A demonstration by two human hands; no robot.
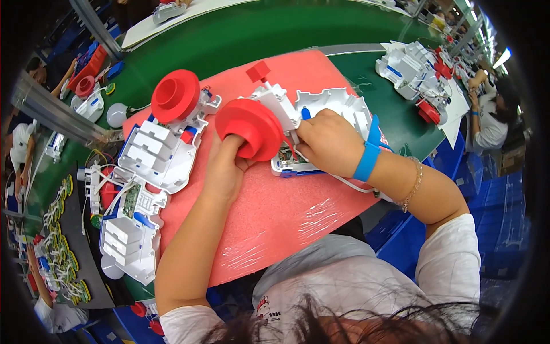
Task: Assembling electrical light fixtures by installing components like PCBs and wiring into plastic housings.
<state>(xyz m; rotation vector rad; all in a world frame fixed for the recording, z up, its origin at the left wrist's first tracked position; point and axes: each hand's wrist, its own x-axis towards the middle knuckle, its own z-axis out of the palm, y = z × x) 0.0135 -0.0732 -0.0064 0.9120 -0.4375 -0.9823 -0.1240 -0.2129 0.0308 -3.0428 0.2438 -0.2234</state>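
Two hands worked on one white plastic toy unit (298, 123) lying on a pink foam mat (275, 212) at the middle of the counter (258, 34). The unit's long axis ran from lower left to upper right, with its big red disc (250, 127) facing the person and a small red block (258, 71) sticking up at its far end. The left hand (224, 169) was closed around the underside of the disc. The right hand (329, 142), a blue band (368, 150) at its wrist, was curled shut on a blue-tipped tool (305, 113) pressed into the unit's open top. Just left lay a second white unit with its own red disc (175, 94), crowding that side. More white parts (129, 243) and a tangle of wires (103, 172) sat further left. Another pile of white and red pieces (415, 74) stood well apart at upper right.
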